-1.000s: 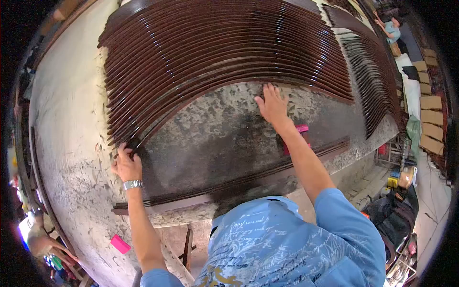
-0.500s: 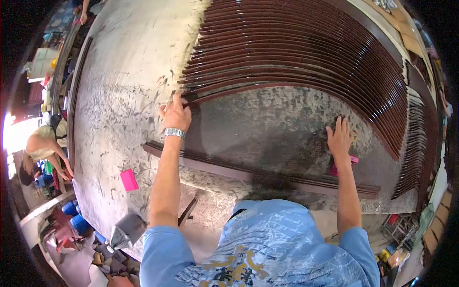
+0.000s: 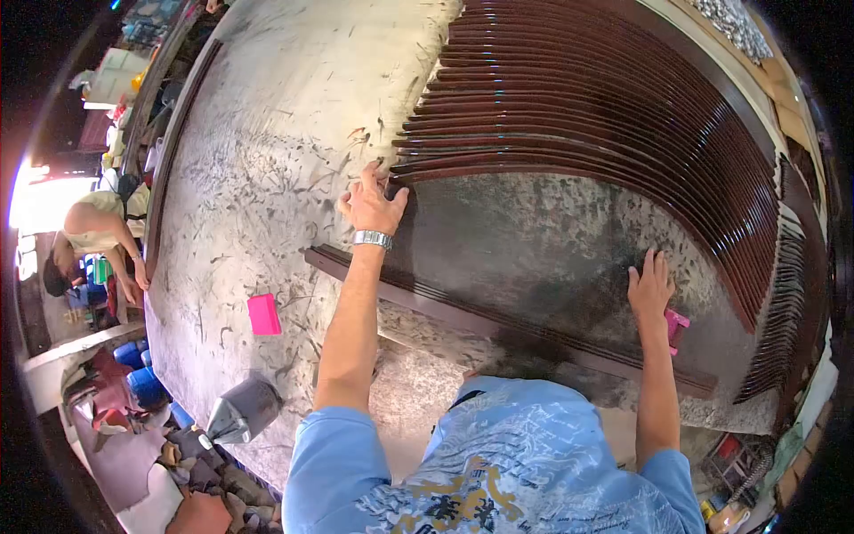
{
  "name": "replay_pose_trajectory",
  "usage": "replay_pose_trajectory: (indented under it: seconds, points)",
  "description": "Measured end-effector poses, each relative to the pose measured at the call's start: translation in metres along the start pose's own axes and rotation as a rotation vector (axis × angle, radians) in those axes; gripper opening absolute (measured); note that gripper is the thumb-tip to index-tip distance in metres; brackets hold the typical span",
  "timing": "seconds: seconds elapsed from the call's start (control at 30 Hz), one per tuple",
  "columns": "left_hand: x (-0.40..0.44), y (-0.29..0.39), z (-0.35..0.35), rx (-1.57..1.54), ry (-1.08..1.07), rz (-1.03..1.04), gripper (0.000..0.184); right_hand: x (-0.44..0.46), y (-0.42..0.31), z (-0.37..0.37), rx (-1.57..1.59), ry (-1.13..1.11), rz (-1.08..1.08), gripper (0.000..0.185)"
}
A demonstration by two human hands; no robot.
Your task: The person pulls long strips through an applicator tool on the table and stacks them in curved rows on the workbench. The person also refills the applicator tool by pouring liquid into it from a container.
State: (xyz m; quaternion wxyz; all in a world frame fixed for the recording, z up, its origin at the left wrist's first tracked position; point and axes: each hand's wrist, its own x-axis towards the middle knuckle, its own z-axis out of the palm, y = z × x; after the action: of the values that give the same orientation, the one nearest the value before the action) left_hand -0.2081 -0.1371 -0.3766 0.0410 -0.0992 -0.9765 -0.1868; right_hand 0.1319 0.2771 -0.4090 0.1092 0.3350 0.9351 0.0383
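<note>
- Left hand (image 3: 374, 212): fingers spread, at the brown strips' (image 3: 569, 98) left end.
- Right hand (image 3: 652, 287): thumb apart, on the strips' near side.
- Strips: rowed on tabletop (image 3: 267, 178).
- Risk: uneven pushing could skew them.

To my left I saw white light (image 3: 53, 203) glaring past the edge of the pale, smudged worktable (image 3: 267, 93), with blue containers (image 3: 147, 388) and a loose heap of coloured scraps (image 3: 197, 516) low beside it, and tan sheets (image 3: 793, 96) beyond the far right edge.
</note>
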Motion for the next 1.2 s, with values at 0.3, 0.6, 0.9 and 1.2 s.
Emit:
replay_pose_trajectory:
  seconds: [0.3, 0.6, 0.9, 1.2]
  points:
    - [0.003, -0.017, 0.01, -0.196, -0.078, -0.018, 0.091, -0.007, -0.022, -0.023, -0.005, 0.106, -0.152, 0.07]
    - [-0.103, 0.005, 0.002, 0.194, -0.529, -0.146, 0.118, 0.015, -0.185, -0.047, 0.291, 0.232, -0.449, 0.084]
    - [-0.098, 0.01, 0.003, 0.325, -0.574, -0.098, 0.122, 0.058, -0.202, -0.042, 0.239, 0.376, -0.476, 0.081]
    - [-0.096, 0.012, 0.001, 0.355, -0.598, -0.092, 0.122, 0.06, -0.229, -0.049, 0.212, 0.396, -0.541, 0.081]
